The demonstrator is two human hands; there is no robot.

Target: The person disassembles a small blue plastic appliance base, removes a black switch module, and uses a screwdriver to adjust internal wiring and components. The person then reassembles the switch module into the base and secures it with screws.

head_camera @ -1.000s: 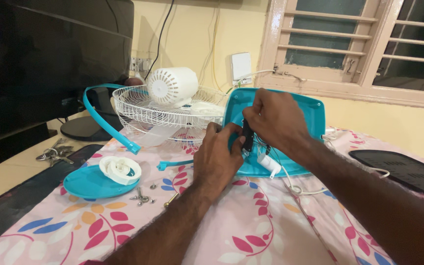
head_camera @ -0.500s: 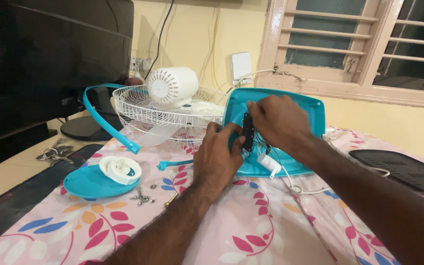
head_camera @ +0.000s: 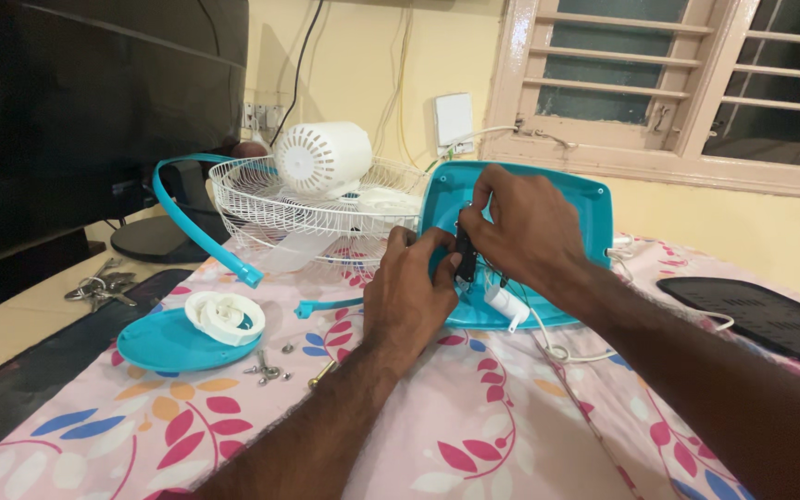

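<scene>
Cream-yellow wall (head_camera: 381, 56) with hanging cables; louvred window (head_camera: 668, 83) in pale painted frame; white switch box (head_camera: 454, 120); pink floral cloth (head_camera: 511, 426); dark monitor (head_camera: 76, 102) at left.

Both hands meet, fingers curled: left (head_camera: 411, 294); right (head_camera: 522, 225).

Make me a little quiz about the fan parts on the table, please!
1. True or false: both hands touch the small black part.
2. What lies on the teal disc? A) keys B) white ring C) screws
3. What colour is the fan grille?

Key:
1. True
2. B, the white ring
3. White
</scene>
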